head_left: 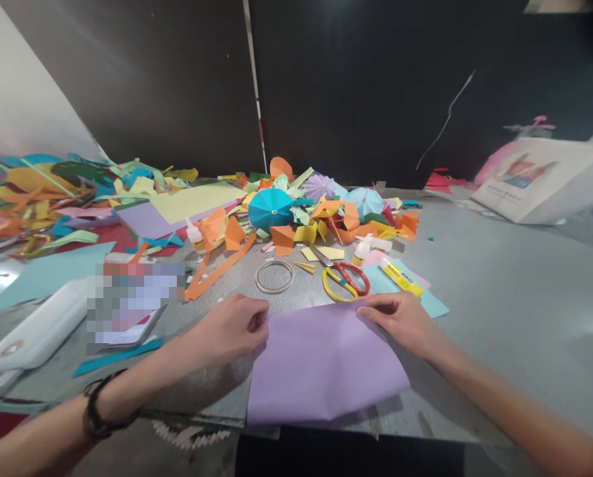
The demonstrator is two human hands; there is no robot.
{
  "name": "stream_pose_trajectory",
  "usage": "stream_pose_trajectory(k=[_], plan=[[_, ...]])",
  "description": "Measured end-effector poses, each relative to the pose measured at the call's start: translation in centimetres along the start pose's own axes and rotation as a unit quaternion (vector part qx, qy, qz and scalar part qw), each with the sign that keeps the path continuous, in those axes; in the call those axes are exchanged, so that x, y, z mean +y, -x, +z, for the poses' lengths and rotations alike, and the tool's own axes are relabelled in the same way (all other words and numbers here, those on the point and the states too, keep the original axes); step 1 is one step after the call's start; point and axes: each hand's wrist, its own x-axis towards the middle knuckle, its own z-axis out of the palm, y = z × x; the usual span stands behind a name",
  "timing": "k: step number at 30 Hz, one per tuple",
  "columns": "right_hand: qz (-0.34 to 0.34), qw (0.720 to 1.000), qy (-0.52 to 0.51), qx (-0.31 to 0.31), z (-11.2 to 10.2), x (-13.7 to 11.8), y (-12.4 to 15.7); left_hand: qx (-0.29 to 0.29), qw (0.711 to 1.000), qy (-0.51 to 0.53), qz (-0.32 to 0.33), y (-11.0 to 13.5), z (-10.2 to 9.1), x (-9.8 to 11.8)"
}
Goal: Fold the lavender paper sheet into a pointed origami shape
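One head-worn camera looks forward and down, close over the purple sheet [321, 361] on the grey table [495, 285].

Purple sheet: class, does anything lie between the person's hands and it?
Nothing visible does. The left hand and right hand each pinch a far corner of the purple sheet. The scissors and tape ring lie beyond its far edge, not on it.

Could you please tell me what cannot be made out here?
Head view:
- Screen of the flat dark phone: pixelated over.
- Label of the yellow plastic glue tube: too small.
- Whether left hand and right hand pinch the lilac paper sheet: curled fingers hide it.
- White printed bag: blurred.
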Motion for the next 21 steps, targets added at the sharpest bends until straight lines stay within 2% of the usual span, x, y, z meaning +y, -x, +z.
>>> stream_pose_trajectory(k=[5,9,14,21], plan=[[-0.025,1.000,-0.004,-0.009,-0.2,-0.1,-0.7,-0.002,1.000,-0.011,-0.011,-0.2,0.2,0.1],[-0.062,0.998,-0.004,-0.015,0.0,0.6,-0.6,-0.012,1.000,-0.003,-0.014,-0.5,-0.4,0.5],[-0.096,0.995,0.014,0.000,0.2,1.0,-0.5,-0.050,0.999,0.014,-0.014,-1.3,-1.1,0.4],[-0.120,0.992,0.028,0.019,0.4,0.8,-0.3,-0.084,0.996,-0.017,-0.017,-1.8,-2.0,0.3]])
